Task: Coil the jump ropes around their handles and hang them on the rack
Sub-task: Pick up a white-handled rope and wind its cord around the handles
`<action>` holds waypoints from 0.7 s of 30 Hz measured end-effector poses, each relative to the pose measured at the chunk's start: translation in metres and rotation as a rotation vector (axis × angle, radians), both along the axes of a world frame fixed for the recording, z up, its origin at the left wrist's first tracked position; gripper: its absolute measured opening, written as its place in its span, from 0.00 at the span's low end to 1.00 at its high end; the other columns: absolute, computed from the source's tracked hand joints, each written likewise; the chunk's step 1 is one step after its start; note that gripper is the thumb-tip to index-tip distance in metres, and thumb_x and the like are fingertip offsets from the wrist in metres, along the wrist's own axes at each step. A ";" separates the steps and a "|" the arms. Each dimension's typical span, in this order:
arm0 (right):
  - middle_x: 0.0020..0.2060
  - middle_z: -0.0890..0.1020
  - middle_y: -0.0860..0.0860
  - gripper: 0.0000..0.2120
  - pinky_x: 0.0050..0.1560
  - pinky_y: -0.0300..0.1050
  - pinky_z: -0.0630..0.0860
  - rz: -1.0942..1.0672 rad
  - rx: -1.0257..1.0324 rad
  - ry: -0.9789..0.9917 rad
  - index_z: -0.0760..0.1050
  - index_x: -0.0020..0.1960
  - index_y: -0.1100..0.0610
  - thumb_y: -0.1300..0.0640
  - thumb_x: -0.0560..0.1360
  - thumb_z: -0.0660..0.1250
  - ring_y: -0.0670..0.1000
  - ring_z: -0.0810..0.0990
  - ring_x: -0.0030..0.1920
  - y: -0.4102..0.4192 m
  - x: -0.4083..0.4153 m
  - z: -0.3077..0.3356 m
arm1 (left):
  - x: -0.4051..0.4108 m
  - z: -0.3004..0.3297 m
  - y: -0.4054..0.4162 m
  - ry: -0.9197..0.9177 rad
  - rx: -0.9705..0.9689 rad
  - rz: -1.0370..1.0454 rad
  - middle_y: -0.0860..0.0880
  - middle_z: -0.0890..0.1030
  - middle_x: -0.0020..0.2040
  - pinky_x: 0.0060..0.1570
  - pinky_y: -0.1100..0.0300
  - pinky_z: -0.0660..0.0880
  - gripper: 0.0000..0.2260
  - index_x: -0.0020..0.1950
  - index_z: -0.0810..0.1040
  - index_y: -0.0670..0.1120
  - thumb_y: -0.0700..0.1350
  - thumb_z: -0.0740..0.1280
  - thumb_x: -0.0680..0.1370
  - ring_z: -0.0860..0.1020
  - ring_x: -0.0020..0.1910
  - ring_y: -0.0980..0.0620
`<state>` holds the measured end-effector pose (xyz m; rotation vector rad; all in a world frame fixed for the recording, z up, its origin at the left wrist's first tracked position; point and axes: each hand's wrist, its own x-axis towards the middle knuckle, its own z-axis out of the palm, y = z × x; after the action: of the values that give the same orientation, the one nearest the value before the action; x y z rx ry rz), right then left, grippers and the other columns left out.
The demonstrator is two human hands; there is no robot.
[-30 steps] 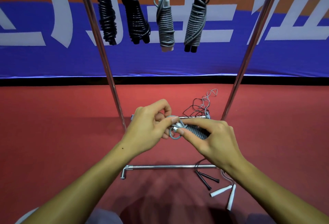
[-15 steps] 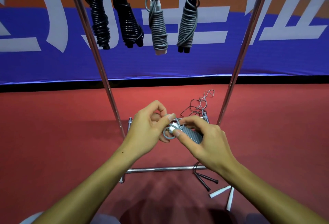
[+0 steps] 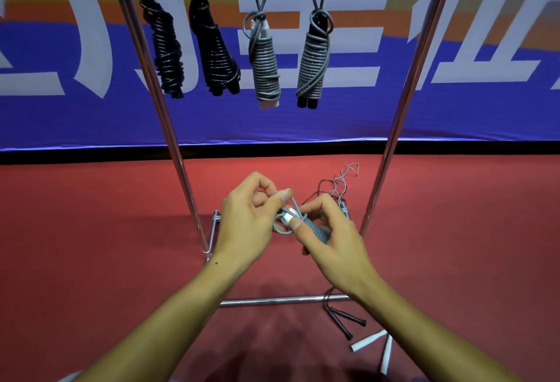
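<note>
Below the rack (image 3: 406,84), coiled grey rope (image 3: 315,230) gripped by right hand (image 3: 330,239), left fingers (image 3: 283,196) pinching its loop

Indoor sports hall or gym. Shown by red sports flooring (image 3: 91,245), a blue, orange and white banner (image 3: 469,102) with large lettering along the back wall, and a metal hook rack (image 3: 403,102) hung with four coiled jump ropes (image 3: 265,63); loose ropes (image 3: 342,181) on the floor.
</note>
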<state>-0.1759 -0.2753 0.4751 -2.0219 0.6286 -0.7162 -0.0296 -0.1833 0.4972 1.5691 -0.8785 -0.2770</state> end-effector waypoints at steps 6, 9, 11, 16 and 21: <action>0.52 0.84 0.44 0.14 0.49 0.55 0.80 0.005 0.083 -0.056 0.74 0.58 0.45 0.40 0.79 0.70 0.48 0.84 0.46 -0.006 -0.001 -0.006 | 0.012 0.004 -0.010 0.044 0.050 -0.159 0.37 0.82 0.34 0.34 0.39 0.78 0.11 0.43 0.76 0.49 0.50 0.76 0.75 0.78 0.33 0.46; 0.46 0.81 0.50 0.06 0.40 0.46 0.77 0.029 0.204 -0.196 0.78 0.58 0.49 0.49 0.83 0.68 0.47 0.80 0.38 -0.009 0.000 -0.001 | 0.007 0.000 -0.013 0.011 0.046 -0.136 0.38 0.82 0.34 0.34 0.40 0.78 0.10 0.43 0.76 0.50 0.49 0.77 0.76 0.79 0.32 0.40; 0.45 0.83 0.50 0.04 0.40 0.44 0.77 0.017 0.248 -0.259 0.79 0.56 0.53 0.55 0.83 0.68 0.47 0.81 0.41 -0.011 -0.001 0.004 | 0.002 -0.002 -0.014 -0.011 0.045 -0.134 0.42 0.82 0.34 0.37 0.38 0.80 0.10 0.43 0.76 0.50 0.48 0.76 0.77 0.82 0.36 0.34; 0.43 0.86 0.50 0.04 0.43 0.45 0.76 -0.022 0.329 -0.264 0.82 0.53 0.55 0.55 0.82 0.71 0.47 0.83 0.40 -0.011 -0.004 0.003 | -0.007 0.000 -0.014 0.024 0.063 -0.150 0.49 0.81 0.32 0.33 0.45 0.77 0.10 0.42 0.77 0.50 0.45 0.77 0.77 0.79 0.32 0.51; 0.42 0.87 0.49 0.03 0.45 0.44 0.77 -0.111 0.327 -0.346 0.82 0.51 0.56 0.58 0.81 0.70 0.46 0.83 0.41 -0.006 -0.009 0.018 | -0.020 0.021 -0.011 0.073 0.027 -0.148 0.47 0.85 0.36 0.38 0.54 0.81 0.06 0.46 0.80 0.44 0.41 0.76 0.79 0.83 0.35 0.54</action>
<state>-0.1844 -0.2809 0.4927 -1.5280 0.6107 -0.9385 -0.0496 -0.1948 0.5177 1.5112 -0.9390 -0.4510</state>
